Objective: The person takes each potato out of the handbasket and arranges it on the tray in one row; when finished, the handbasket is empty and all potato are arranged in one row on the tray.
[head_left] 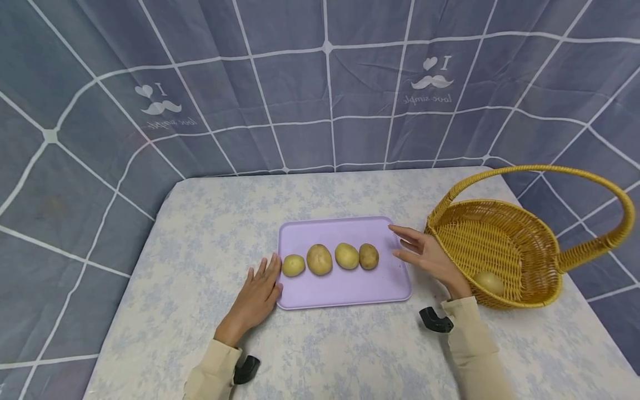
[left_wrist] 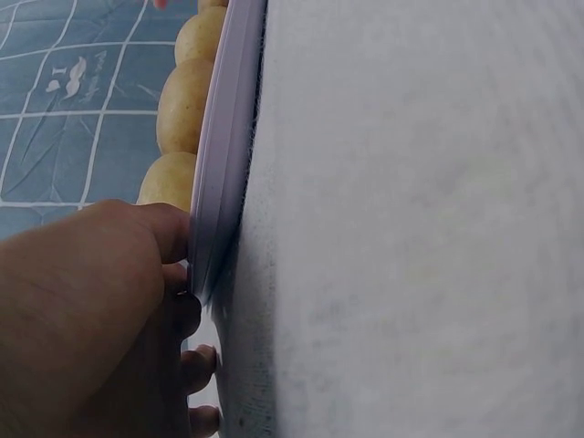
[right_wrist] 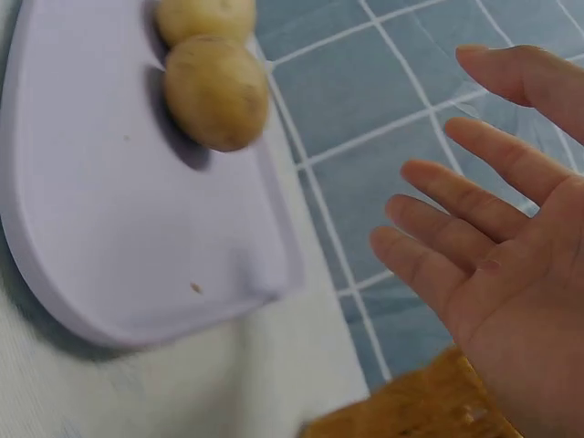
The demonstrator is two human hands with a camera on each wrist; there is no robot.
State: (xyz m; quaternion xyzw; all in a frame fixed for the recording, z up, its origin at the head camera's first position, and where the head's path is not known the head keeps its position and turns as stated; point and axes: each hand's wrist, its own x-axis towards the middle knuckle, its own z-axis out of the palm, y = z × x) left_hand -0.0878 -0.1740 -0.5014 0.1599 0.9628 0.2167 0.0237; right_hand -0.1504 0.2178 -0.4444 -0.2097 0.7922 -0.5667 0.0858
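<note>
A lilac tray (head_left: 345,290) lies on the table with several potatoes (head_left: 319,259) in a row across its middle. My left hand (head_left: 255,294) rests at the tray's left edge, its thumb against the rim and the other fingers stretched out beside it. In the left wrist view the left fingertips (left_wrist: 203,370) sit low by the tablecloth, next to the rim. Over the tray's right edge my right hand (head_left: 425,256) hovers with fingers extended and nothing in it. The right wrist view shows its palm (right_wrist: 520,265) bare, apart from the nearest potato (right_wrist: 217,93).
To the right stands a yellow wicker basket (head_left: 542,244) with a tall arched handle (head_left: 540,168); one potato (head_left: 489,283) lies inside. A floral cloth (head_left: 225,222) covers the table. Grey-blue curtains (head_left: 290,89) hang behind and along the sides.
</note>
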